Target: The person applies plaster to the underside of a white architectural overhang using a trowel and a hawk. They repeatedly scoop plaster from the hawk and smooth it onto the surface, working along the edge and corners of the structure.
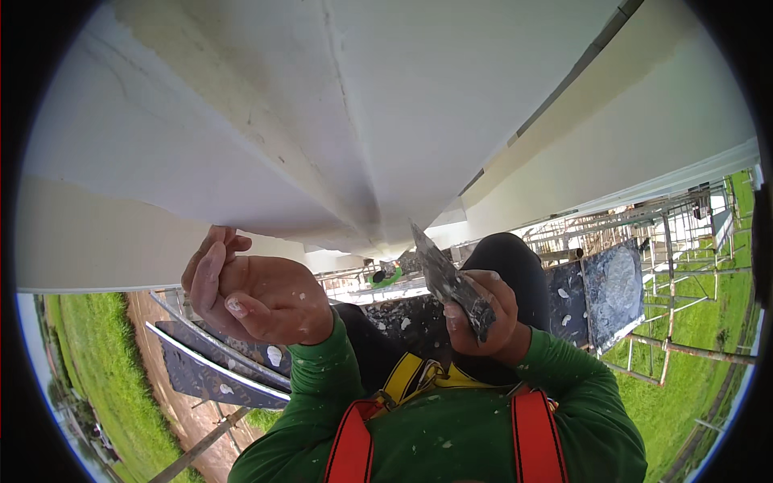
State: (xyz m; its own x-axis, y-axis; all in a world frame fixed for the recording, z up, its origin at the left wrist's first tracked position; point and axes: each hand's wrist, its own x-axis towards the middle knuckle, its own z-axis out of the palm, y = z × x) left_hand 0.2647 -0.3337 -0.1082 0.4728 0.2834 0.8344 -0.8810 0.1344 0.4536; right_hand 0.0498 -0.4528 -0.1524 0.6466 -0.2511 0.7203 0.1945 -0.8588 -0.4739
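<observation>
My left hand [254, 298] is raised palm up at the lower edge of the white panel [137, 137], fingers loosely curled and apart with nothing in them, the fingertips at or just under that edge. My right hand [483, 318] grips a putty-smeared scraper [443, 274], its blade pointing up toward the white ridged surface [411, 113] ahead of me. A dark gap runs along the right-hand panel [612, 113]. White spots speckle my hands and green sleeves.
Spattered dark boards [596, 290] lie around my legs on scaffolding with metal tubes [668, 322] at the right and railings at the left. Grass [113, 354] and a dirt track show far below. A small figure in green [385, 278] is farther along beyond the panels.
</observation>
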